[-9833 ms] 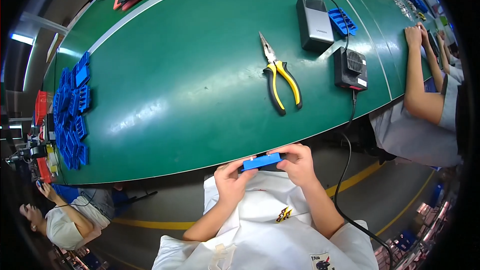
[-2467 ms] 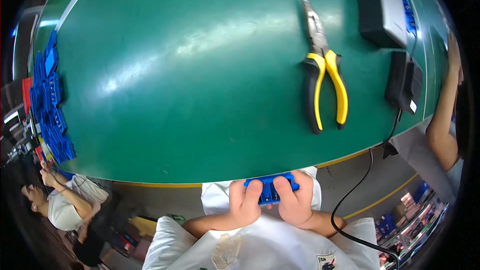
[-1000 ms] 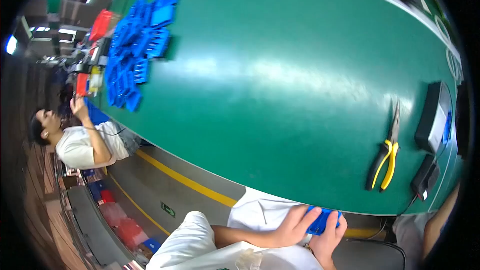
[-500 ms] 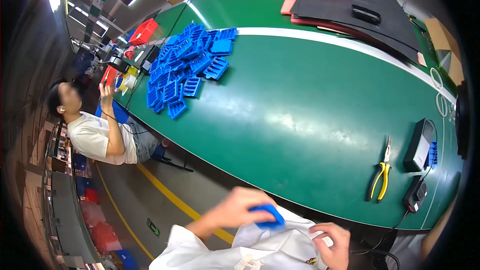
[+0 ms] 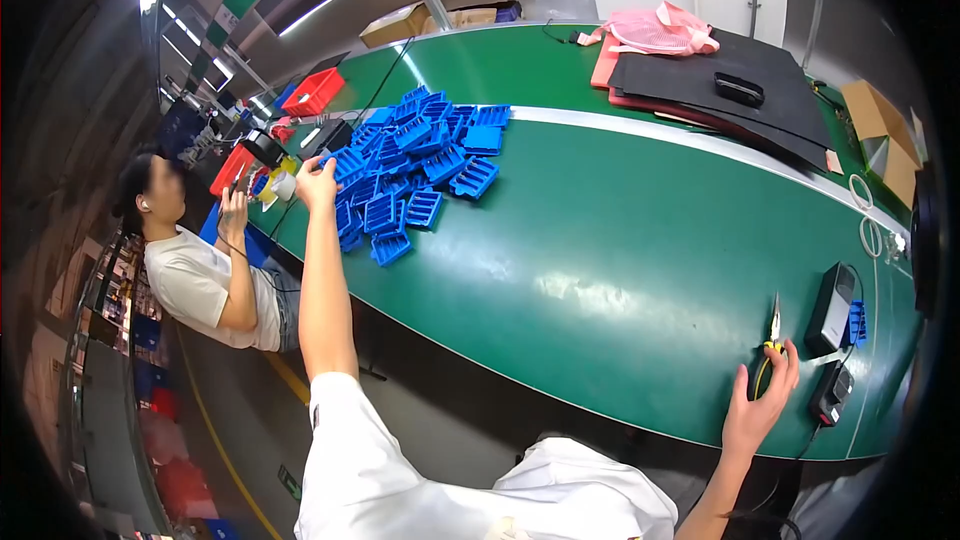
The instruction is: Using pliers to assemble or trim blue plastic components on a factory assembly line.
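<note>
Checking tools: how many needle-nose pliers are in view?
1 pair: needle-nose pliers toward the right of the green table, at the right hand, which partly covers them.

Right hand [image 5: 765,398] hides part of the pliers [image 5: 775,326] at the handles; grip unclear. Left hand [image 5: 318,185]: fingertips indistinct against the pile of blue trays [image 5: 402,168]; hold indeterminate. Grey-black box [image 5: 830,308] partly occludes a single blue tray [image 5: 857,323]. Right forearm [image 5: 708,512] cut by lower edge.

The loose white top [image 5: 455,505] has a short, wide left sleeve [image 5: 350,445] and a beige patch [image 5: 507,528].
</note>
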The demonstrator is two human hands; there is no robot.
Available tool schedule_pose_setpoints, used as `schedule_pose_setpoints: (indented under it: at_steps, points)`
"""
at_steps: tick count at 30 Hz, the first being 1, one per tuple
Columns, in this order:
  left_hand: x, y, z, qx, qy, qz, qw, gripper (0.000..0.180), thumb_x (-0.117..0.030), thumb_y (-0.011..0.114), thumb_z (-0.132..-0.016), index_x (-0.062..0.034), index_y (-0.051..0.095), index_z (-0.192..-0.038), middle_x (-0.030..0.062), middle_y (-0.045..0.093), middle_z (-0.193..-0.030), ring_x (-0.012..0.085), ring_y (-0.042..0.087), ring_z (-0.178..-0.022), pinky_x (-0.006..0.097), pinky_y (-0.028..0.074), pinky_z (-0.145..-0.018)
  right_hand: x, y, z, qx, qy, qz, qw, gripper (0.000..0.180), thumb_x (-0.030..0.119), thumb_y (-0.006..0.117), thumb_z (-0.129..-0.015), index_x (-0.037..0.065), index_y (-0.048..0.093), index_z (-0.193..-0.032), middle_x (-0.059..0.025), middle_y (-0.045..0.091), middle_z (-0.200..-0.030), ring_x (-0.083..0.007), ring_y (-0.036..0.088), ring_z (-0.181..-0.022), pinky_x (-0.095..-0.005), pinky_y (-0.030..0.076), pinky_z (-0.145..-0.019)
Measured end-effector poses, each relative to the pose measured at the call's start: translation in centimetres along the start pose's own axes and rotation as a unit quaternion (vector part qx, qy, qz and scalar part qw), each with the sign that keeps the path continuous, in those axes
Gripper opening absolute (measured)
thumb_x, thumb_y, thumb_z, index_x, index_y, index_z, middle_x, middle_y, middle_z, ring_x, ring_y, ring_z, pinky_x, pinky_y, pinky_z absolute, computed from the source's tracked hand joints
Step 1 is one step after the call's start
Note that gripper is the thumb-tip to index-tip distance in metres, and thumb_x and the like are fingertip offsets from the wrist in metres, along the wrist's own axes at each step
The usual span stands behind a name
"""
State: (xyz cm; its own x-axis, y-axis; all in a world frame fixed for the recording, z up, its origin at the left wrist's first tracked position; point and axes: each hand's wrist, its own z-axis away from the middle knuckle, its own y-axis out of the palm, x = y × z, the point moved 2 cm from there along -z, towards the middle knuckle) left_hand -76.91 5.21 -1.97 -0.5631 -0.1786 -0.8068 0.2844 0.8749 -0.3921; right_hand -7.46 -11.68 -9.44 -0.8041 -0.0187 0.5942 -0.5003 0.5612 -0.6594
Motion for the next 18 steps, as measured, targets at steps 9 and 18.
schedule_pose_setpoints:
  at_steps: [9,18]
  points:
    - [2.6,7.9,-5.5,0.077,-0.059,0.015,0.995,0.057,-0.010,0.068,-0.078,0.0061,0.047,-0.128,0.0192,0.061,-0.110,0.0260,0.070,-0.072,0.032,0.059,-0.057,-1.1,1.1,0.2,-0.028,0.047,0.012,0.998,0.025,-0.003,0.064,-0.074,0.001,0.048,-0.092,-0.0208,0.048,-0.128,-0.0372,0.044,-0.120,-0.0430,0.033,-0.100]
    - [-3.1,6.0,-1.8,0.119,0.231,-0.198,0.945,0.030,-0.018,0.058,-0.077,-0.0026,0.069,-0.100,0.0195,0.068,-0.099,0.0326,0.065,-0.096,0.040,0.049,-0.088,-3.5,-0.6,-0.5,-0.003,0.039,0.078,0.996,0.024,0.003,0.069,-0.075,-0.003,0.051,-0.089,-0.0209,0.051,-0.118,-0.0369,0.048,-0.113,-0.0402,0.038,-0.097]
